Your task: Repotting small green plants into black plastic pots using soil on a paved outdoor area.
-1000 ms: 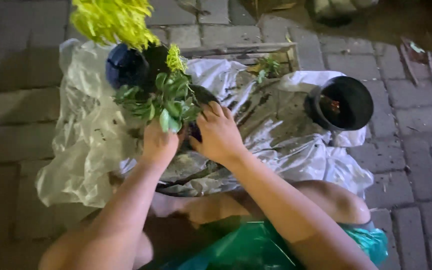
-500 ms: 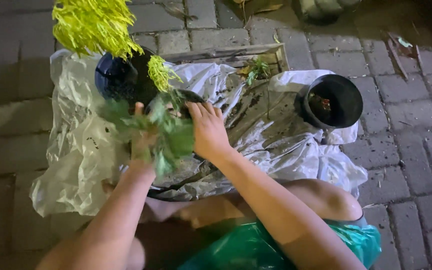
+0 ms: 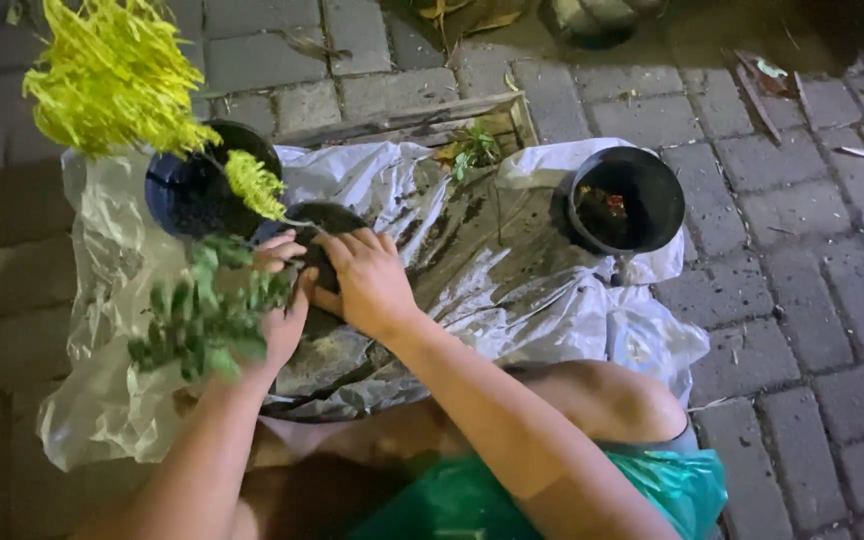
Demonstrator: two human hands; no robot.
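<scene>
Our left hand [image 3: 282,300] is wrapped around the stem base of a small green-leafed plant [image 3: 202,320]; the fingers are curled closed on it and the foliage hangs out to the left of the hand, blurred. Our right hand [image 3: 362,280] lies palm-down just right of the left one, touching it, with the fingers loosely bent over the rim of a small black pot [image 3: 322,225]. We can't tell whether it actually grips the pot or only rests on it.

The small pot sits directly under and ahead of both hands, on a crumpled, soil-smeared clear plastic sheet [image 3: 512,290]. Just beyond the left hand is a dark blue pot [image 3: 187,195] with a yellow-green feathery plant [image 3: 112,80] rising from it up and to the left; one sprig hangs close over our knuckles.

Well to the right of the right hand stands a larger black pot [image 3: 627,200], upright, with something reddish inside. Ahead of the right hand a small seedling [image 3: 472,150] lies at the sheet's far edge, by a wooden frame [image 3: 432,115]. Grey paving bricks [image 3: 802,300] surround everything. Green fabric [image 3: 512,500] covers our lap below the forearms.
</scene>
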